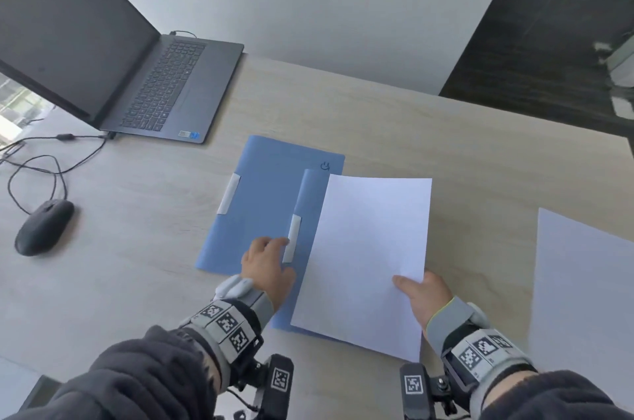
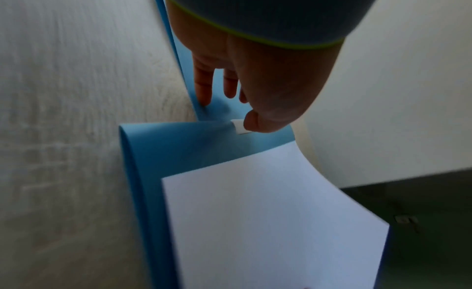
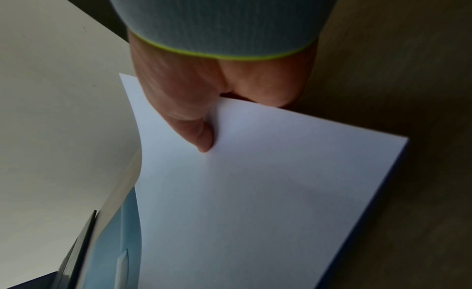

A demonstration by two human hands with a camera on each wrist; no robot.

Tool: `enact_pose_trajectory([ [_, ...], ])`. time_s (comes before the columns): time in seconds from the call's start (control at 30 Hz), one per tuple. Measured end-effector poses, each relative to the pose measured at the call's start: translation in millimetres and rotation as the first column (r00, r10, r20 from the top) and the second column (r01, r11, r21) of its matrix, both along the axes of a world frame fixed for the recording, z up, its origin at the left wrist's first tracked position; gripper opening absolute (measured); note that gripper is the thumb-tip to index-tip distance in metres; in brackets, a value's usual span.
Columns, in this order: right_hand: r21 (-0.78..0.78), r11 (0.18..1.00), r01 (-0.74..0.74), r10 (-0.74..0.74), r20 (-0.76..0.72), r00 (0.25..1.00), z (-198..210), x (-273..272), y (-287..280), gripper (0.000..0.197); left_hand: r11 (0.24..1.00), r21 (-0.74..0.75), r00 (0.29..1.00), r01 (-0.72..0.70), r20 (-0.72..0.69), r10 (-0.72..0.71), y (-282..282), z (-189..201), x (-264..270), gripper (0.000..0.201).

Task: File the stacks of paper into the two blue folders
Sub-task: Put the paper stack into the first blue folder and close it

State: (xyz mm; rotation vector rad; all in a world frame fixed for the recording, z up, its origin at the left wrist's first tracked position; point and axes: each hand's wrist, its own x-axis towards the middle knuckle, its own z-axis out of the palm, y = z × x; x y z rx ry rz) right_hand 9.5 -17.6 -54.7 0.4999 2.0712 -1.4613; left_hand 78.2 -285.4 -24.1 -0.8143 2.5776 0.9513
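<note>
Two blue folders overlap in the middle of the table. The far folder lies shut with a white clip at its spine. The near folder is mostly covered by a white paper stack. My left hand rests on the folders, fingers fairly straight, thumb against the near folder's white clip. My right hand pinches the stack's near right corner, thumb on top. A second paper stack lies at the right.
An open laptop stands at the back left, with a black mouse and cables in front of it. Light wooden table shows bare behind the folders. A dark panel rises at the back right.
</note>
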Motion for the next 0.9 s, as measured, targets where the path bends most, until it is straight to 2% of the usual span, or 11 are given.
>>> enact_pose_trajectory([
  [0.07, 0.019, 1.0, -0.012, 0.012, 0.001, 1.0, -3, 4, -4, 0.017, 0.989, 0.095, 0.994, -0.11, 0.035, 0.107, -3, 3, -10, 0.061],
  [0.17, 0.081, 0.997, -0.02, 0.022, -0.023, 1.0, -1, 6, -9, 0.014, 0.958, 0.214, 0.981, -0.192, 0.068, 0.182, -4, 5, -23, 0.061],
  [0.23, 0.111, 0.994, -0.018, 0.022, -0.027, 0.999, 1, 5, -11, 0.013, 0.93, 0.289, 0.974, -0.226, 0.088, 0.21, -9, 3, -28, 0.05],
  [0.33, 0.135, 0.99, -0.032, 0.034, -0.018, 0.999, 3, 4, -11, 0.013, 0.905, 0.354, 0.971, -0.237, 0.115, 0.209, -18, -6, -29, 0.018],
  [0.5, 0.189, 0.98, -0.066, 0.072, -0.022, 0.997, 3, 1, -13, 0.012, 0.826, 0.486, 0.959, -0.285, 0.144, 0.245, -31, -16, -24, 0.015],
  [0.6, 0.187, 0.98, -0.066, 0.071, -0.017, 0.997, 3, 1, -14, 0.01, 0.816, 0.497, 0.955, -0.296, 0.148, 0.256, -42, -17, -25, 0.02],
  [0.7, 0.18, 0.982, -0.053, 0.055, -0.004, 0.999, 1, 0, -14, 0.007, 0.828, 0.408, 0.921, -0.385, 0.113, 0.373, -67, -14, -29, 0.027],
  [0.77, 0.179, 0.982, -0.056, 0.056, 0.002, 0.998, -1, 0, -13, 0.006, 0.775, 0.447, 0.882, -0.446, 0.074, 0.465, -85, -11, -34, 0.029],
  [0.9, 0.161, 0.987, -0.032, 0.032, 0.002, 0.999, 0, -1, -11, 0.008, 0.585, 0.651, 0.775, -0.483, 0.007, 0.632, -99, 3, -41, 0.045],
])
